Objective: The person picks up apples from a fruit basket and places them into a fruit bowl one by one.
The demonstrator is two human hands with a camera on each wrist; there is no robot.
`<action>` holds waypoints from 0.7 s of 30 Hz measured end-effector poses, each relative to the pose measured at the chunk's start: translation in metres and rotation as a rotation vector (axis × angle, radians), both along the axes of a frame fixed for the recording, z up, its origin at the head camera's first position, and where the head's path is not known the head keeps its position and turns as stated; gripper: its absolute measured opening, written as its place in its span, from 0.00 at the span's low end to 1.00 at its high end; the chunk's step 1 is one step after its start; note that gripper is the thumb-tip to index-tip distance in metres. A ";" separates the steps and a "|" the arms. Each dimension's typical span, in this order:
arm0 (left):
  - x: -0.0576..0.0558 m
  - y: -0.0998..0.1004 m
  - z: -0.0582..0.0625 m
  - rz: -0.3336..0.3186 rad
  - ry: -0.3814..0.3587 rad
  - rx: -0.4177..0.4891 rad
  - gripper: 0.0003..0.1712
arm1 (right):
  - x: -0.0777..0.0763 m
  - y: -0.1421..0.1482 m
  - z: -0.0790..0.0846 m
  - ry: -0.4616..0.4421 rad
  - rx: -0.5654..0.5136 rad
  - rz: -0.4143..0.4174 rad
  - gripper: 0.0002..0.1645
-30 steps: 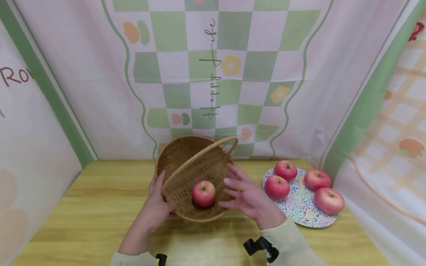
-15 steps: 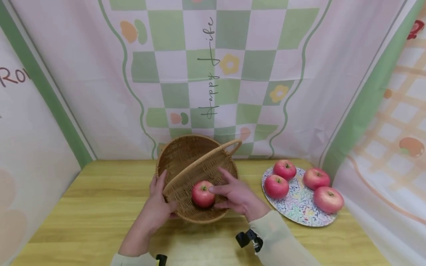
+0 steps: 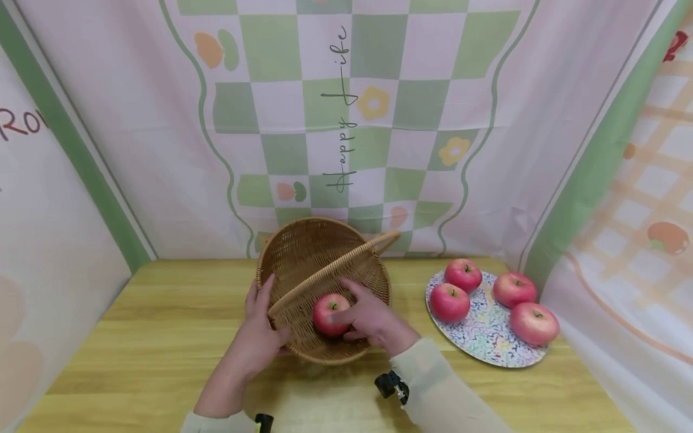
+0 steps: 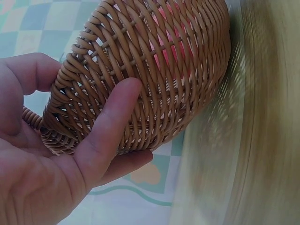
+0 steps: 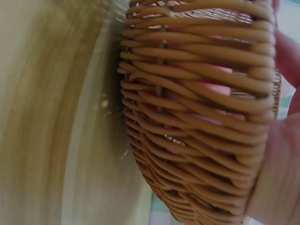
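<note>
A brown wicker basket with an arched handle sits on the table. My left hand grips its left side, thumb over the rim; in the left wrist view its fingers lie against the woven outside. Inside the basket lies a red apple. My right hand reaches in over the near right rim and holds that apple, thumb on top and the other fingers along its right side, partly hidden. In the right wrist view the basket wall covers most of the apple and fingers.
To the right, a round speckled plate carries several red apples. The wooden table meets a patterned cloth backdrop just behind the basket. More cloth hangs at both sides.
My right hand has moved left and down into the basket and closed on the apple. The basket and its handle have shifted slightly right; the left hand stays on the rim.
</note>
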State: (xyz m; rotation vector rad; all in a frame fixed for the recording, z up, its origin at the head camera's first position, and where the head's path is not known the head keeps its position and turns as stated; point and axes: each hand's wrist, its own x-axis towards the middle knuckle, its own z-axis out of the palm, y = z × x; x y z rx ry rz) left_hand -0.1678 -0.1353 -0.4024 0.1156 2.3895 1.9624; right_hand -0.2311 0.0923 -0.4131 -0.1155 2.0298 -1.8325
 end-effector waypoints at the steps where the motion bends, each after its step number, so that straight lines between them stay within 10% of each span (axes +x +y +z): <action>1: 0.000 0.000 0.000 -0.002 0.003 -0.005 0.60 | 0.000 -0.002 -0.001 0.017 0.018 -0.011 0.59; 14: 0.000 0.002 0.003 -0.004 0.046 -0.086 0.62 | 0.000 -0.016 -0.017 0.342 0.366 -0.039 0.56; 21: 0.002 0.002 0.004 -0.018 0.039 -0.055 0.63 | -0.004 -0.017 -0.022 0.339 0.333 -0.010 0.53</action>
